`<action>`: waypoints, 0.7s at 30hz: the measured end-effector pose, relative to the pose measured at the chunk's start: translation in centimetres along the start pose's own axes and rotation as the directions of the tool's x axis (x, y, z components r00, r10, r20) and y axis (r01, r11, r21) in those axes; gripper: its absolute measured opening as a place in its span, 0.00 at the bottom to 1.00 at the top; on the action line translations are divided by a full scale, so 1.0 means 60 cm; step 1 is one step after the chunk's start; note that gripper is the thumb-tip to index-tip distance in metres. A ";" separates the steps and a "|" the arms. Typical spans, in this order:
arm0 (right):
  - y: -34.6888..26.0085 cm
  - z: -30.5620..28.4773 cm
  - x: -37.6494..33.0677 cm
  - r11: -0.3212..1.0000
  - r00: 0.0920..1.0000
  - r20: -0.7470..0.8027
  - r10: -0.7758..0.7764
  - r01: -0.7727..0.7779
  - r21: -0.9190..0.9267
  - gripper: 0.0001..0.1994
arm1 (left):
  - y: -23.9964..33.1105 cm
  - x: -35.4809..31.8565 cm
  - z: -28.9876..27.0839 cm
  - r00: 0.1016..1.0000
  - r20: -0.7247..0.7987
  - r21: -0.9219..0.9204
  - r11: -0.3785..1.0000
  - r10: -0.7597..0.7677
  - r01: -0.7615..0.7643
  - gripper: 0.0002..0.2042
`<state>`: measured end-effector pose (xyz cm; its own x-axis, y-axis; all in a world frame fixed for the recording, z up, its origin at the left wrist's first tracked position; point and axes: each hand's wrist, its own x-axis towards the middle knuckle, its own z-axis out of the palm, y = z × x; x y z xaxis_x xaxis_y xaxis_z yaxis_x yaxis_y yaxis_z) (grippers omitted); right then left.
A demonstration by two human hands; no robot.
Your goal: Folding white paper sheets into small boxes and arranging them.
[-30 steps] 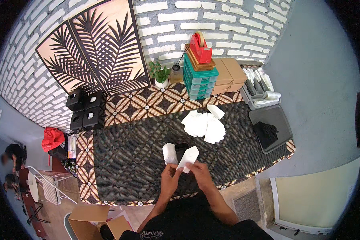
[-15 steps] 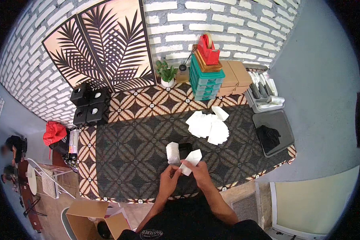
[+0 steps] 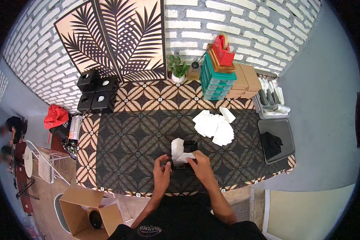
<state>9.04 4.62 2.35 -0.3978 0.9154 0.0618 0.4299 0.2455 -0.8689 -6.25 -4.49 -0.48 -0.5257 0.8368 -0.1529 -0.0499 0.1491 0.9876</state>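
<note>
Between thumb and fingers, my right hand (image 3: 203, 170) pinches a folded white paper napkin (image 3: 185, 157). The napkin lies low over a small open black box (image 3: 191, 145), covering part of it. Along the box's left side runs a row of overlapping white napkins (image 3: 177, 147); whether they sit in the box or beside it, I cannot tell. My left hand (image 3: 161, 174) is open at the box's near left, its thumb and fingers apart with nothing between them. Farther off to the right, a loose pile of folded white napkins (image 3: 213, 127) is spread on the patterned mat (image 3: 132, 156).
Several black tissue boxes (image 3: 97, 94) stand at the back left. A green drawer unit (image 3: 218, 82) with a red tape dispenser (image 3: 223, 52) stands by brown cartons (image 3: 245, 81). At right, a grey tray (image 3: 287, 138) holds black cloth (image 3: 272, 144). An open carton (image 3: 80, 202) is below left.
My right hand has lowered the napkin toward the black box and tilted it flatter. My left hand has let go of it and drawn away left, fingers opening. The whole view has shifted slightly.
</note>
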 end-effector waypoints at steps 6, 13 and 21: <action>0.003 0.030 -0.012 0.996 0.988 0.129 -0.081 0.076 0.042 0.15 | -0.029 0.005 -0.004 0.998 0.032 0.164 0.985 0.048 -0.053 0.18; -0.011 0.015 -0.022 0.998 0.997 0.064 0.040 -0.042 0.035 0.10 | -0.077 0.004 -0.003 0.983 0.161 0.314 0.939 0.093 -0.140 0.20; 0.032 0.076 0.000 0.918 0.867 0.480 0.137 0.071 -0.389 0.11 | -0.090 0.009 -0.005 0.979 0.180 0.297 0.943 0.098 -0.150 0.20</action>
<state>6.16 3.67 -1.54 -0.6750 0.6737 -0.3008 0.6821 0.4144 -0.6025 -6.53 -5.01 -5.85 -0.3664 0.9286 -0.0591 0.2838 0.1720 0.9433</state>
